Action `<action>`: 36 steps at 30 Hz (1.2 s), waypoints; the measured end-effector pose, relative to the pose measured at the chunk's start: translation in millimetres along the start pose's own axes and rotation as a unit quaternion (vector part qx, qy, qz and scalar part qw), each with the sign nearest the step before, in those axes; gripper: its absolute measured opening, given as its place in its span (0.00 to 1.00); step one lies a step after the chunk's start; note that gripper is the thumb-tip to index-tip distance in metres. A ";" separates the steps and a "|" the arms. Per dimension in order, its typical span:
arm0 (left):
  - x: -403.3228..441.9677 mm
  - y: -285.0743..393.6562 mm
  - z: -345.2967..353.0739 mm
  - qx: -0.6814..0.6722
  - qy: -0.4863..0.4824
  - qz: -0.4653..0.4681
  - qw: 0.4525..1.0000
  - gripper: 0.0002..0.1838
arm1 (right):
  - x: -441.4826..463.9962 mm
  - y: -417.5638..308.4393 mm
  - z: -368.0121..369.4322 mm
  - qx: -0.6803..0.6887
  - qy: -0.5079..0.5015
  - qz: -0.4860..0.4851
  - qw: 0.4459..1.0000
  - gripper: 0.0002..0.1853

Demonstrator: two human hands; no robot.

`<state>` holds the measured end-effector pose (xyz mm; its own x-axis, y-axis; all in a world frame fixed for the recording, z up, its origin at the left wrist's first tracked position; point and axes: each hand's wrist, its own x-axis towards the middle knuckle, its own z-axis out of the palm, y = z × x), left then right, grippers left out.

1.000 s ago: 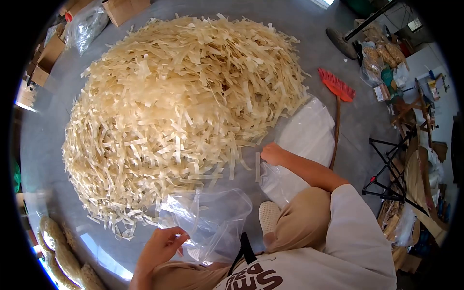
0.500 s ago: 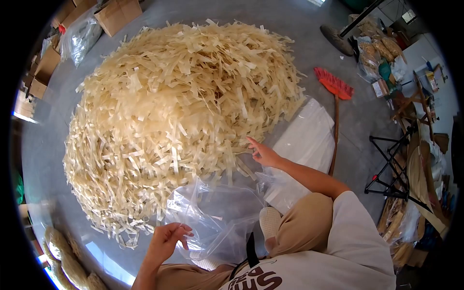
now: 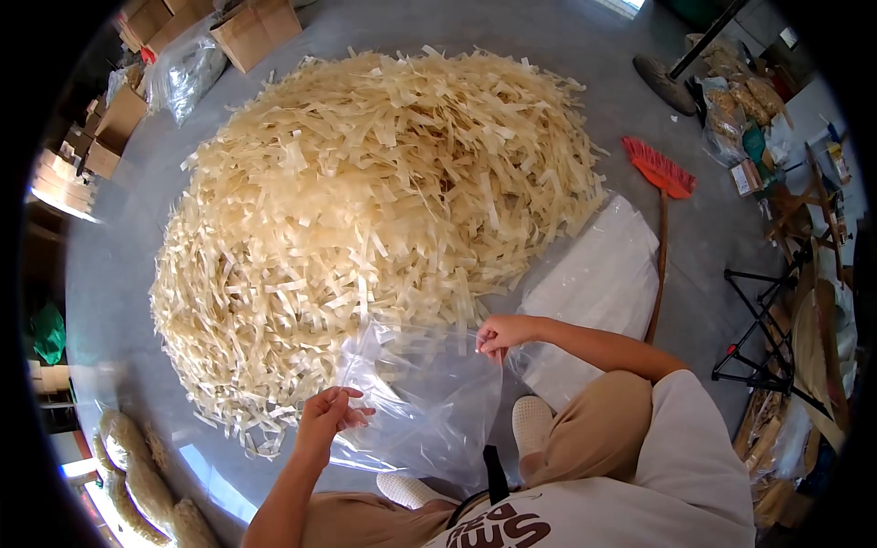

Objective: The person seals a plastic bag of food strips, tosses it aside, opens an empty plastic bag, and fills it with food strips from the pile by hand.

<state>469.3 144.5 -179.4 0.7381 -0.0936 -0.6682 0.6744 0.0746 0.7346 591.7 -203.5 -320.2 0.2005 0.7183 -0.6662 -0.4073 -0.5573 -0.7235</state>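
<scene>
A clear plastic bag (image 3: 425, 411) is spread between my hands, over my feet and against the near edge of a big heap of pale yellow flat strips (image 3: 365, 192). My right hand (image 3: 502, 335) is closed, its fingers pinching the bag's upper right edge. At the bag's left side, my left hand (image 3: 331, 418) has its fingers curled in on the thin film; the exact grip is hard to make out. To the right of the bag lies a flat stack of clear plastic bags (image 3: 598, 292) on the floor.
A red broom (image 3: 660, 169) lies beyond the stack on the right. Further right stands a black folding frame (image 3: 763, 329). Cardboard boxes (image 3: 256, 35) and a filled plastic bag (image 3: 187, 73) are at the upper left, with wrapped bundles (image 3: 137, 470) at the lower left.
My right hand has come down and back from the heap's edge, its pointing fingers closing on the bag's edge. The bag is now stretched wider. My left hand has risen slightly.
</scene>
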 end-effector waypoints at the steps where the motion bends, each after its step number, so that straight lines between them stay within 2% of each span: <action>1: 4.6 -1.5 -5.3 0.018 -0.002 -0.019 1.000 0.12 | 2.3 1.6 -5.3 0.000 0.003 -0.001 1.000 0.11; 3: 17.8 -9.3 -21.3 0.088 0.003 -0.059 0.994 0.11 | 5.5 1.9 -20.6 0.082 0.212 -0.016 0.974 0.09; 4: 20.8 -0.7 -18.2 0.135 0.020 -0.102 0.985 0.11 | 5.6 1.3 -31.4 0.084 0.220 -0.014 0.972 0.09; 6: 37.3 -5.8 -21.9 0.180 -0.034 -0.158 0.970 0.10 | 3.6 1.5 -52.5 -0.066 0.294 -0.071 0.951 0.10; 7: 41.7 -4.1 -14.4 0.185 -0.058 -0.177 0.965 0.11 | -0.6 -1.9 -56.6 -0.064 0.303 -0.067 0.948 0.10; 8: 44.8 -3.4 -7.7 0.190 -0.080 -0.197 0.959 0.12 | -3.9 -5.6 -60.5 -0.015 0.270 -0.089 0.959 0.11; 10: 56.9 -15.4 0.1 0.230 -0.089 -0.191 0.950 0.14 | -8.5 -1.5 -76.4 0.035 0.237 -0.112 0.964 0.13; 11: 60.0 -17.9 1.3 0.270 -0.084 -0.179 0.942 0.15 | -9.0 3.9 -87.5 0.011 0.408 -0.189 0.893 0.16; 12: 60.7 -12.7 5.8 0.309 -0.079 -0.167 0.933 0.15 | -7.0 13.8 -102.6 -0.014 0.563 -0.258 0.785 0.21; 13: 62.6 -7.8 6.7 0.312 -0.080 -0.167 0.932 0.15 | -3.9 38.6 -135.3 -0.029 0.629 -0.222 0.744 0.27; 15: 66.3 -1.0 2.7 0.534 -0.091 -0.062 0.838 0.16 | -35.7 49.3 -177.7 -0.051 0.715 -0.122 0.687 0.40; 16: 67.2 -1.3 0.3 0.535 -0.088 -0.062 0.838 0.16 | -52.2 44.9 -188.5 -0.068 0.740 -0.080 0.664 0.44; 17: 66.7 -3.8 -2.5 0.461 -0.061 -0.098 0.880 0.13 | -69.1 39.6 -198.9 -0.083 0.763 -0.036 0.640 0.49; 19: 63.9 -3.1 -2.0 0.289 -0.035 -0.158 0.944 0.10 | -70.7 85.1 -247.8 -0.089 0.801 0.030 0.591 0.56; 20: 59.5 0.4 4.3 0.287 -0.033 -0.161 0.944 0.10 | -69.5 111.3 -271.6 -0.079 0.806 0.051 0.584 0.57; 21: 53.9 3.6 13.3 0.222 -0.012 -0.142 0.965 0.09 | -68.4 136.8 -294.9 -0.069 0.810 0.073 0.577 0.59; 22: 51.0 4.1 18.2 0.155 0.008 -0.123 0.980 0.09 | -73.1 139.2 -303.6 0.039 0.792 0.060 0.606 0.61; 24: 48.4 -4.1 12.7 0.168 -0.004 -0.114 0.979 0.09 | -71.0 136.4 -314.8 0.144 0.760 0.049 0.632 0.63; 26: 43.3 -10.8 5.6 0.161 -0.019 -0.140 0.977 0.12 | -71.8 104.6 -309.7 0.315 0.675 -0.048 0.666 0.63; 27: 40.4 1.4 12.4 0.168 -0.016 -0.151 0.974 0.10 | -59.3 103.2 -316.4 0.316 0.670 -0.047 0.671 0.63; 28: 41.9 5.3 13.2 0.165 -0.011 -0.154 0.974 0.10 | -45.3 100.4 -325.5 0.260 0.645 -0.110 0.710 0.61; 30: 41.9 9.2 14.3 0.163 -0.008 -0.202 0.966 0.06 | -24.0 97.2 -327.1 0.203 0.611 -0.173 0.745 0.59; 33: 46.4 -4.9 11.7 0.127 -0.018 -0.191 0.973 0.04 | -8.9 35.8 -277.3 0.188 0.631 -0.126 0.742 0.57; 35: 53.3 -18.8 5.9 0.146 -0.042 -0.188 0.970 0.04 | -15.5 6.5 -238.9 0.176 0.600 -0.220 0.749 0.58; 36: 53.9 -17.0 7.2 0.148 -0.042 -0.187 0.970 0.04 | -2.6 10.8 -238.2 0.177 0.600 -0.221 0.748 0.58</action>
<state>497.5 131.1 -227.0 0.4298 -0.1402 -0.8920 0.8512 -0.2666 0.4521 799.0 -310.6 -369.3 0.9544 -0.2104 -0.2120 -0.2324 -0.0771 -0.9696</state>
